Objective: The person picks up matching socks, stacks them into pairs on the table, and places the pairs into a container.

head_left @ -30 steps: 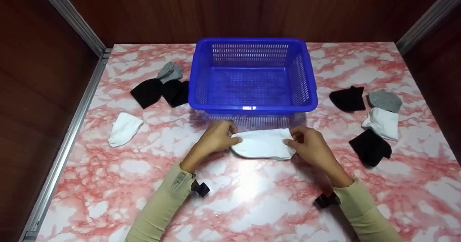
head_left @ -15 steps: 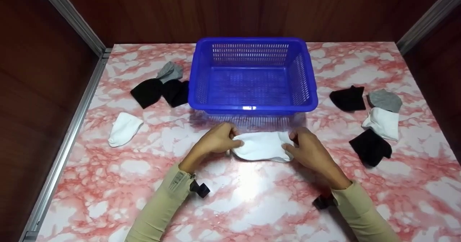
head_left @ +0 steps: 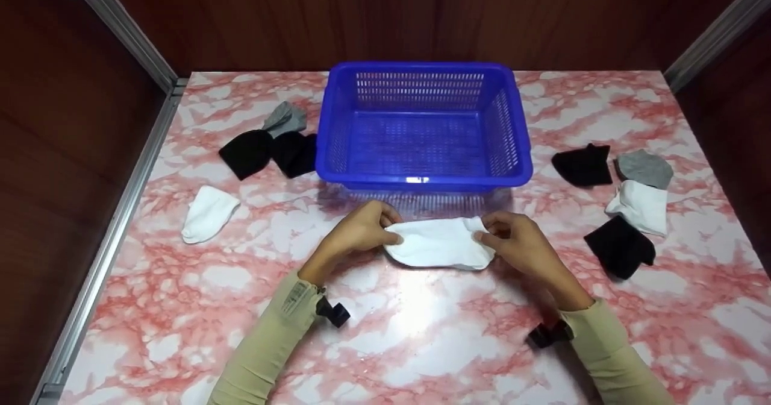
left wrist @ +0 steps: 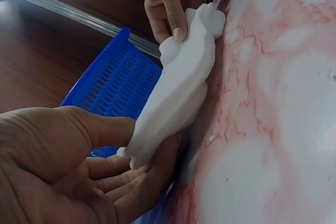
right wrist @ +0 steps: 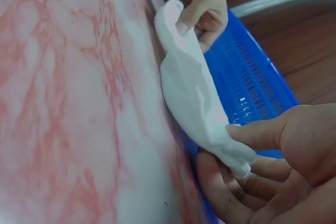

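Observation:
A white sock [head_left: 438, 243] is stretched sideways between both hands, in front of the blue basket. My left hand [head_left: 360, 231] pinches its left end, with the thumb on top and the fingers beneath; the left wrist view shows this grip on the sock [left wrist: 176, 77] closely. At the other end, my right hand [head_left: 523, 245] pinches the cuff between thumb and fingers. In the right wrist view the sock [right wrist: 189, 82] looks bunched near the right thumb. Parts of the fingers are hidden under the fabric.
A blue plastic basket [head_left: 421, 182] stands behind the hands. To the left lie a white sock [head_left: 208, 214], a grey sock [head_left: 285, 120] and black socks [head_left: 247, 153]. On the right are black socks [head_left: 619, 248], a grey sock [head_left: 643, 168] and a white sock [head_left: 639, 207].
The sock dips slightly toward the person and comes back up, with its cuff shifting in the right fingers. Both hands keep hold of it throughout. The basket and other socks stay put.

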`<action>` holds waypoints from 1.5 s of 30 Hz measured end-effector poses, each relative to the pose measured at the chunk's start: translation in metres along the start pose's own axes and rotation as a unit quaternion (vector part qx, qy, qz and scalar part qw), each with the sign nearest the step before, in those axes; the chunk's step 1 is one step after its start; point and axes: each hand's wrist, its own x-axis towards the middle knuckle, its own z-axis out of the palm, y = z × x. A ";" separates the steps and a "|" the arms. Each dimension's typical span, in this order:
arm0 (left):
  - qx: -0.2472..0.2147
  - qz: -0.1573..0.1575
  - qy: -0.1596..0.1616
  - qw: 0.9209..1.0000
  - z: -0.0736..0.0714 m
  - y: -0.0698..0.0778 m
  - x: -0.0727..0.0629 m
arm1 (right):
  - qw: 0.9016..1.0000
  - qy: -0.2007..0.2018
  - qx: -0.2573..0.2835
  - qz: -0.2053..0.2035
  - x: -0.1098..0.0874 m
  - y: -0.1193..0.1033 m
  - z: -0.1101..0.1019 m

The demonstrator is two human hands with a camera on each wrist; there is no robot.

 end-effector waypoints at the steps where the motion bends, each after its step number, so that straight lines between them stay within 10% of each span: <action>1: -0.001 -0.002 0.001 1.000 -0.001 0.000 0.001 | 1.000 0.004 0.006 0.000 0.000 0.000 -0.001; 17: -0.018 -0.013 -0.016 1.000 -0.015 0.003 -0.003 | 0.999 0.011 0.014 -0.046 -0.004 -0.006 -0.009; 35: 0.001 0.104 -0.051 0.993 -0.054 0.045 -0.022 | 0.988 0.006 0.071 -0.137 -0.001 -0.044 -0.040; 45: 0.000 0.106 -0.034 0.994 -0.071 0.065 -0.015 | 0.990 -0.044 0.009 -0.133 0.017 -0.072 -0.060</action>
